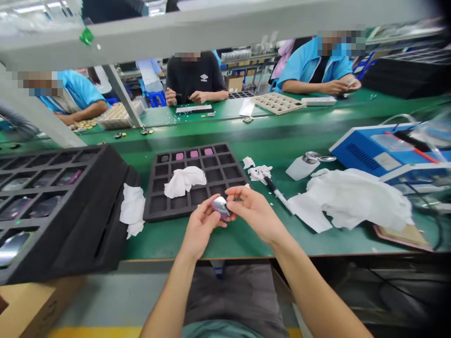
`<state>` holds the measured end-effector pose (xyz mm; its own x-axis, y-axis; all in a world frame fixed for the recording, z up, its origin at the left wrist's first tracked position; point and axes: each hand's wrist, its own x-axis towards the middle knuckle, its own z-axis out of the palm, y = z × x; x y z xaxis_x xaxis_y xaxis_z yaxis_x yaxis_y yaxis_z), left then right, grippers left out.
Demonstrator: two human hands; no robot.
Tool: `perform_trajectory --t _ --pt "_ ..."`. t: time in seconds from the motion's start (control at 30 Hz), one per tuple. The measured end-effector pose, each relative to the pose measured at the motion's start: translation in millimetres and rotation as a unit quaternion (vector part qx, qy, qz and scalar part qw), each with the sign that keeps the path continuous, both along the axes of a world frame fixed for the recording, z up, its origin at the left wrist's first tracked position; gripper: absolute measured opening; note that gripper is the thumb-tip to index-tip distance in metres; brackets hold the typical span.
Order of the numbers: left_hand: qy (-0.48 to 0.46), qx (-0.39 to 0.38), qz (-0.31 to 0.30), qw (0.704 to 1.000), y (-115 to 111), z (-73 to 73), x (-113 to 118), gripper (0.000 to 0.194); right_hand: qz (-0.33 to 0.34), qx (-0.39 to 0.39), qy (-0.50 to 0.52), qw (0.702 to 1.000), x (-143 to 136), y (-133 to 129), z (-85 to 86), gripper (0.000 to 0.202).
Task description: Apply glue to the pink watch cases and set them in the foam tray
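Between my two hands is a small rounded device (221,206) with a glossy, mirror-like face and a purple edge. My left hand (201,225) grips it from the left, thumb and fingers closed on its side. Thumb and fingers of my right hand (252,209) pinch its right edge. Just beyond my hands lies a black foam tray (165,213) with square pockets. Several pink and dark pieces (194,154) sit in its back row, and a crumpled white tissue (185,181) rests across its middle pockets.
Stacked foam trays (105,225) holding glossy devices stand at left, beside another tissue (132,209). To the right are a black-and-white pen-like tool (282,199), a white dispenser bottle (301,166), a white cloth (359,197) and a blue machine (369,145). Co-workers sit across the green bench.
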<state>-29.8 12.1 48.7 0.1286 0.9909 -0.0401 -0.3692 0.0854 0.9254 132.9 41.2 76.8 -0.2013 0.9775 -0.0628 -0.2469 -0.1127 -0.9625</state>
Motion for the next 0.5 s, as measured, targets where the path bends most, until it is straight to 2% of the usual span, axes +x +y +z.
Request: perform_trajectory --t 0.1,0.23,0.37,0.5 --pt "-0.043 -0.03 0.021 0.998 -7 -14.5 0 0.052 -0.013 0.017 -0.064 0.998 0 -4 -8.0 0.036" --pt "-0.064 -0.023 0.089 0.994 -12 -29.5 2 0.044 -0.144 0.065 -0.192 0.969 -8 -12 -25.7 0.032" --pt "-0.045 0.007 0.142 0.989 -13 -31.5 3 0.042 -0.191 0.064 -0.206 0.958 -19 -27 -38.2 0.029" --pt "0.011 0.003 0.158 0.987 -15 -32.0 7 0.046 -0.247 0.092 -0.23 0.937 -29 -35 -40.0 0.017"
